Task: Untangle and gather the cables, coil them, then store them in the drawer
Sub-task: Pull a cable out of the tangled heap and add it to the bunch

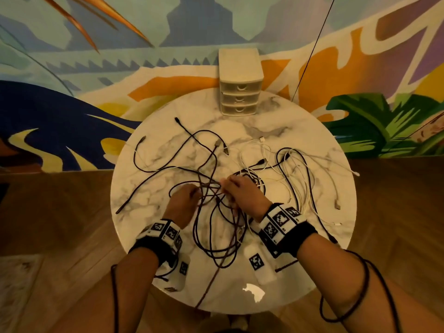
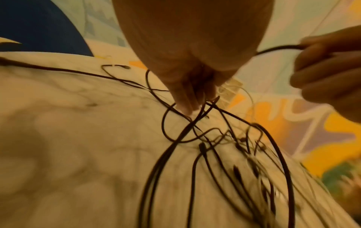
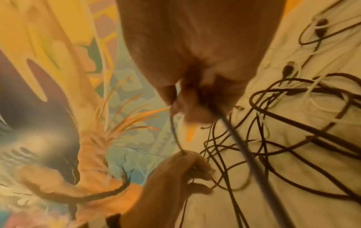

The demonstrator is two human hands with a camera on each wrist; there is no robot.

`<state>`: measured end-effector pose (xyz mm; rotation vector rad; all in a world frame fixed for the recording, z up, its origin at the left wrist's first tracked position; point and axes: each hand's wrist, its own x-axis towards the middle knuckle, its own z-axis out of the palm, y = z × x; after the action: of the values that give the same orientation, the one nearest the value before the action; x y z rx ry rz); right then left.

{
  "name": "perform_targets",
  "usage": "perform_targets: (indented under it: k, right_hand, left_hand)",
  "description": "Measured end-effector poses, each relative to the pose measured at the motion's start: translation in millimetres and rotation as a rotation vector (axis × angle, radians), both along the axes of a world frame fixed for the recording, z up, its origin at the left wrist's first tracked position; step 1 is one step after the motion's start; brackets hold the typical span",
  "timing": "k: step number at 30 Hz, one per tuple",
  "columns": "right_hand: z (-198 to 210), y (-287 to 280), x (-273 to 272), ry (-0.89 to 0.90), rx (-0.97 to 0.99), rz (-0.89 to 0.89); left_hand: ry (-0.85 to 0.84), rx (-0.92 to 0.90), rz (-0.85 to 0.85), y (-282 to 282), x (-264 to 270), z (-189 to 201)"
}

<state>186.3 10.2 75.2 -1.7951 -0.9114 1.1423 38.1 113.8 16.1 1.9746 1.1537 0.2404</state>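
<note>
A heap of tangled cables lies across the middle of the round marble tabletop (image 1: 149, 236). The dark cables (image 1: 216, 236) loop mostly through the middle and near part, with loose ends reaching out to the far left; the white cables (image 1: 310, 188) lie mostly on the right side, crossing under and over the dark ones. One dark strand runs off the near edge of the tabletop.

Both hands are in the centre of the heap, close together. The left hand (image 1: 185, 198) has its fingers curled down into the tangle, and in the left wrist view its fingertips (image 2: 185, 106) are bunched and pinching dark strands where several of them cross. The right hand (image 1: 242, 191) pinches a dark cable between thumb and fingers; the right wrist view shows that strand running from its grip across to the left hand. Both wrist views are blurred.

A small cream drawer unit (image 1: 239, 82) with three drawers, all pushed in, stands at the far edge of the tabletop, well apart from the cables. Behind it is a colourful painted wall (image 1: 72, 68), and wooden flooring (image 1: 60, 212) surrounds the tabletop.
</note>
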Motion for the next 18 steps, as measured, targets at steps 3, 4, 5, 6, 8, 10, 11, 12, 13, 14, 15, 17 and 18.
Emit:
perform_targets:
  k: [3, 4, 5, 6, 8, 10, 11, 12, 13, 14, 15, 17, 18]
  right_hand:
    - [-8, -18, -4, 0.122, -0.185, 0.296]
    - [-11, -22, -2, -0.001, -0.189, 0.325]
    - [-15, -25, 2, -0.148, -0.159, 0.268]
    - [-15, -26, 8, -0.262, -0.103, 0.141]
    - [-12, -23, 21, -0.398, 0.055, -0.121]
    - [-7, -15, 26, -0.485, 0.163, -0.186]
    - [-4, -11, 26, -0.508, 0.189, -0.185]
    - [-3, -8, 24, -0.508, 0.203, -0.189]
    - [-2, -7, 24, -0.491, 0.213, -0.211]
    - [-2, -7, 25, -0.46, 0.22, -0.249]
    - [-5, -7, 28, -0.42, 0.223, -0.296]
    - [-10, -11, 35, -0.362, 0.223, -0.383]
    - [-13, -13, 38, -0.355, 0.219, -0.411]
  left_hand:
    - [-0.165, 0.075, 0.261, 15, -8, -6]
    - [-0.189, 0.052, 0.263, 16, -10, -8]
    - [-0.164, 0.024, 0.219, 16, -13, -12]
    - [-0.083, 0.003, 0.145, 15, -15, -15]
    - [0.087, -0.059, 0.011, 8, -19, -21]
    - [0.099, -0.101, 0.016, 5, -24, -26]
    - [0.095, -0.045, 0.02, 6, -27, -28]
    - [0.131, 0.04, -0.01, 6, -30, -27]
    - [0.2, 0.117, -0.087, 6, -33, -27]
    - [0.312, 0.185, -0.199, 5, -36, -25]
    - [0.438, 0.269, -0.319, 2, -40, -23]
    - [0.574, 0.44, -0.442, -3, -44, -11]
    - [0.563, 0.493, -0.402, -5, -45, 0]
